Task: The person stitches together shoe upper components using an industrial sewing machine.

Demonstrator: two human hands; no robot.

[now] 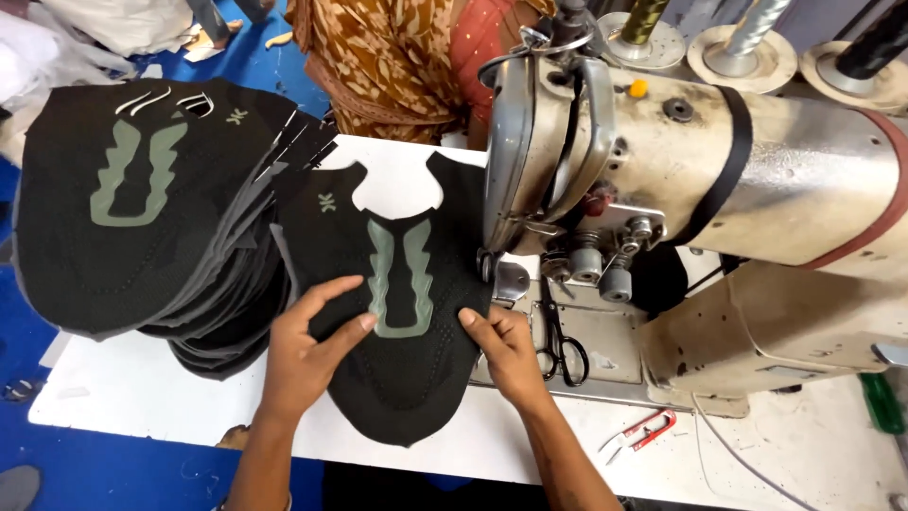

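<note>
1. White worktable [142, 397] fills the head view, with blue floor around it and an industrial sewing machine [700, 180] at the right; another person in patterned orange cloth sits behind.
2. One black shoe upper panel [397, 312] with a grey-green U-shaped overlay lies flat on the table, its right edge just beside the presser foot [511, 281].
3. Left hand [307, 350] rests on the panel, fingers spread flat, gripping nothing; right hand [506, 345] presses its right edge with fingers bent down.
4. No seam looks begun on it, as far as can be seen.
5. A tall stack of matching panels [142, 208] waits at left.
6. Black scissors [558, 345] and red thread snips [643, 431] lie untouched.
</note>
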